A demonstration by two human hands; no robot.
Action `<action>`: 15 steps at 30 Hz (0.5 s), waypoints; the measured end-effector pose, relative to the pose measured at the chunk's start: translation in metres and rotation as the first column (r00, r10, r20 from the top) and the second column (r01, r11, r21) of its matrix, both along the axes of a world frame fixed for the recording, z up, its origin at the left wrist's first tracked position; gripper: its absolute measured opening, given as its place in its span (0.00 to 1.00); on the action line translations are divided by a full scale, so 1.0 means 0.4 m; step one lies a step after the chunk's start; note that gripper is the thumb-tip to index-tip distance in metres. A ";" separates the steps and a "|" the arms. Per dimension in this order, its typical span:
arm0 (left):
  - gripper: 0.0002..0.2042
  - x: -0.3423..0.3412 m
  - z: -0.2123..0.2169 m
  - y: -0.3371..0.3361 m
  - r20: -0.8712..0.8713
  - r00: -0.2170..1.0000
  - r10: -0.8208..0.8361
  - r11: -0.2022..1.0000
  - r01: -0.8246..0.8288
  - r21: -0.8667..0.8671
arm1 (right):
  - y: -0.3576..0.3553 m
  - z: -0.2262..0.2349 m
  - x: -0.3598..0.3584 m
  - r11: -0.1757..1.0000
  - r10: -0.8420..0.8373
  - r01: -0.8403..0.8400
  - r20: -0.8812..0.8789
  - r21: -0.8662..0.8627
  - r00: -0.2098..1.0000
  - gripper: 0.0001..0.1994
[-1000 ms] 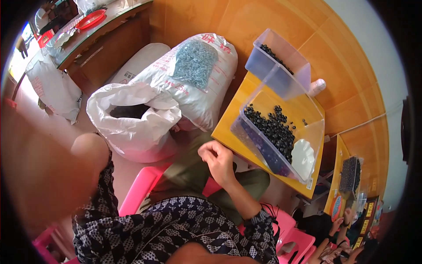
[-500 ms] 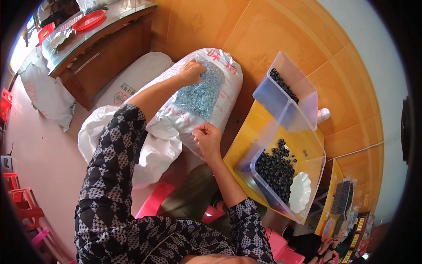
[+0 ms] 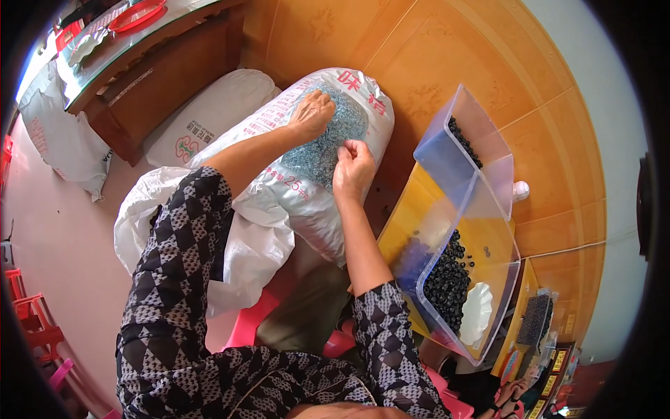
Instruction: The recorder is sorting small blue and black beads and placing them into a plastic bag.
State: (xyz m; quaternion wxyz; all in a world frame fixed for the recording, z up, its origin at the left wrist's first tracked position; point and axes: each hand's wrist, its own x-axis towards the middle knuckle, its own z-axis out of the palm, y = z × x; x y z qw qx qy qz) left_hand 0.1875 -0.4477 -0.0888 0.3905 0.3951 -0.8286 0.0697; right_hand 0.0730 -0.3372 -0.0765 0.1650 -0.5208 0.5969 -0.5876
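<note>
A full white woven sack (image 3: pixel 276 115) with red print lies in front of me. On top of it is a spread heap of small, clear bluish pieces (image 3: pixel 307 157), too small to name singly. My left hand (image 3: pixel 312 115) rests over the heap's upper part with its fingers curled together. At the heap's right edge is my right hand (image 3: pixel 353 170), thumb and fingertips pressed in a pinch. Whatever either hand holds is hidden or too small to make out.
To the right, a clear plastic bin (image 3: pixel 457 209) on a yellow board (image 3: pixel 405 209) holds many black round pieces (image 3: pixel 447 283) and a white scalloped dish (image 3: pixel 476 314). Another white sack (image 3: pixel 216 115) lies behind by a wooden counter (image 3: pixel 150 91). Part of another person's hands (image 3: pixel 513 394) shows lower right.
My right hand has moved up and forward from the sack's near side to the heap's right edge. My left hand stays over the heap, shifted slightly. The view has turned a little.
</note>
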 end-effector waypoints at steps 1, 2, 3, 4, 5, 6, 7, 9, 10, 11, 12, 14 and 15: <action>0.05 -0.002 0.007 0.004 -0.033 0.999 -0.037 0.999 0.038 0.031 | -0.024 -0.003 -0.004 0.993 -0.091 0.073 -0.214 -0.089 0.973 0.08; 0.06 0.000 0.014 0.009 -0.050 0.996 -0.068 0.995 0.071 0.065 | -0.039 0.000 -0.002 0.975 -0.188 0.123 -0.394 -0.185 0.900 0.12; 0.06 0.006 0.022 0.012 -0.040 0.997 -0.067 0.995 0.070 0.065 | -0.051 0.002 0.000 0.976 -0.208 0.153 -0.474 -0.152 0.856 0.18; 0.06 0.013 0.031 0.016 -0.010 0.998 -0.067 0.995 0.068 0.067 | -0.063 0.005 0.004 0.977 -0.207 0.154 -0.464 -0.150 0.862 0.18; 0.06 0.029 0.040 0.018 0.011 0.998 -0.065 0.996 0.064 0.066 | -0.080 0.006 0.016 0.977 -0.201 0.127 -0.543 -0.171 0.815 0.18; 0.06 0.041 0.048 0.022 0.016 0.998 -0.059 0.996 0.058 0.063 | -0.097 0.008 0.029 0.977 -0.196 0.098 -0.615 -0.189 0.764 0.18; 0.07 0.052 0.055 0.028 0.017 0.998 -0.063 0.997 0.062 0.039 | -0.112 0.010 0.042 0.979 -0.171 0.062 -0.619 -0.193 0.766 0.15; 0.07 -0.016 0.026 0.006 -0.021 0.991 -0.129 0.991 0.130 0.028 | -0.137 -0.010 -0.020 0.978 -0.198 0.095 -0.668 -0.187 0.718 0.12; 0.07 -0.055 0.022 0.000 -0.069 0.978 -0.198 0.979 0.201 0.035 | -0.146 -0.023 -0.059 0.977 -0.207 0.107 -0.704 -0.184 0.680 0.09; 0.07 -0.015 0.026 -0.004 -0.074 0.976 -0.204 0.978 0.207 0.037 | -0.156 -0.013 -0.025 0.980 -0.186 0.080 -0.687 -0.184 0.702 0.09; 0.07 0.021 0.027 -0.007 -0.054 0.983 -0.177 0.983 0.179 0.040 | -0.164 -0.005 0.001 0.977 -0.179 0.041 -0.700 -0.210 0.691 0.07; 0.09 0.053 0.029 -0.011 -0.025 0.974 -0.227 0.972 0.228 0.048 | -0.179 -0.004 0.021 0.973 -0.175 0.006 -0.716 -0.232 0.676 0.05; 0.09 0.052 0.031 -0.013 -0.029 0.973 -0.230 0.972 0.231 0.051 | -0.186 -0.010 0.017 0.977 -0.167 0.014 -0.716 -0.215 0.677 0.05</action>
